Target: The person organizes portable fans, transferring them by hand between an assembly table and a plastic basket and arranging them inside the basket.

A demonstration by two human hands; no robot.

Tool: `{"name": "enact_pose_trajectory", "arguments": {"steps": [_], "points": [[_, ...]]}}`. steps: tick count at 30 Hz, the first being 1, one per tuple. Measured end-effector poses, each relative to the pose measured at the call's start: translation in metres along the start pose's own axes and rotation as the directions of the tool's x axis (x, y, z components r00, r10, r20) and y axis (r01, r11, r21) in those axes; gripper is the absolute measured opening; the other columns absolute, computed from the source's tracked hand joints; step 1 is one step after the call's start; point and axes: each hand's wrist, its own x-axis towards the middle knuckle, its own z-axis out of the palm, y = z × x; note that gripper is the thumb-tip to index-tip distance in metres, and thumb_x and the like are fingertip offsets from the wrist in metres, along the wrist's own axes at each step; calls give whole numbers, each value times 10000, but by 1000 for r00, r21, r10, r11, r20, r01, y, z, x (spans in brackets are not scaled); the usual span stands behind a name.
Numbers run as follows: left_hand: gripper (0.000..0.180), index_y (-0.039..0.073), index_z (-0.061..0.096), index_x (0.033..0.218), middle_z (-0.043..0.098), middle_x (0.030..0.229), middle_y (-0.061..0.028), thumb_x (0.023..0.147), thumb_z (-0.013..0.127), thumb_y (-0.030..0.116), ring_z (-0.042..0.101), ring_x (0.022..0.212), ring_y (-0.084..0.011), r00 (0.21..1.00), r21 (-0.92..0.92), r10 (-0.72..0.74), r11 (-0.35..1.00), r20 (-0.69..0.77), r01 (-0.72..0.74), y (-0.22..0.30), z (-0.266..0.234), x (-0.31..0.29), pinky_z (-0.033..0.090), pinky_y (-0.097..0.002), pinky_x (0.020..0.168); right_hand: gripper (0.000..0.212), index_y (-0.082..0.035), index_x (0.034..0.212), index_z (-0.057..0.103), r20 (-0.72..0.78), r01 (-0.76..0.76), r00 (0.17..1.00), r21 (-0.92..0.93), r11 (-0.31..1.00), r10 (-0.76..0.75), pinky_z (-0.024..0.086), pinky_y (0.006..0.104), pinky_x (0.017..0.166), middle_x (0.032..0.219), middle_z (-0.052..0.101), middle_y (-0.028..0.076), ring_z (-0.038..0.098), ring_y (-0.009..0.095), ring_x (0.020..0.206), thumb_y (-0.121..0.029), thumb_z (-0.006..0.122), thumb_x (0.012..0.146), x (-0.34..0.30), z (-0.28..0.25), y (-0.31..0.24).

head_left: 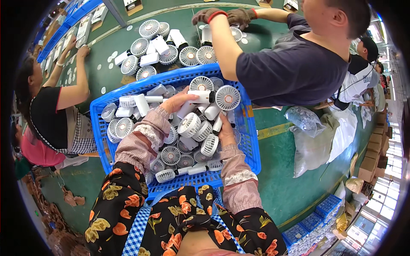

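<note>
The green surface (104,77) beyond carried a group of white fans (139,47); many more remained inside the blue basket (253,149), so I judged much was left. My left fingers (190,97) were closed around one fan (200,97); my right fingers (223,118) curled at another's handle (217,123), firmness unclear. Basket walls limited sideways room; above was open.

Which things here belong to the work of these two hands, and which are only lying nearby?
In the work:
- white fan, held by the left hand
- another fan, touched by the right hand
- blue basket of fans

Seemingly just nearby:
- pale sack
- clear plastic bag
- cardboard boxes
</note>
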Motion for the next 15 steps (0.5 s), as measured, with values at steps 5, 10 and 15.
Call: {"name": "enact_pose_trajectory", "arguments": {"steps": [5, 10, 15], "points": [[803, 45, 267, 1310, 439, 1216, -135, 673, 699, 275, 452, 1098, -221, 992, 54, 129, 990, -4, -129, 3, 10, -13, 358, -338, 948, 543, -153, 1287, 368, 32, -27, 999, 4, 1000, 27, 414, 374, 930, 1182, 487, 59, 484, 231, 1083, -96, 578, 790, -2, -6, 2], [809, 32, 278, 1297, 446, 1202, -120, 652, 703, 275, 442, 1103, -196, 969, 140, 225, 968, -100, -210, 24, 26, -56, 349, -315, 955, 516, -126, 1263, 378, 74, -76, 995, 34, 997, 74, 426, 389, 922, 1178, 493, 68, 494, 239, 1078, -24, 552, 788, -21, 12, 6], [863, 38, 262, 1321, 424, 1229, -108, 624, 720, 259, 417, 1128, -195, 938, 102, 310, 950, -156, -297, 44, 53, -95, 312, -320, 981, 571, -59, 1282, 375, 97, 31, 995, -138, 990, -17, 395, 400, 970, 1226, 490, 93, 485, 263, 1122, -108, 613, 765, -61, 57, -17]]}}
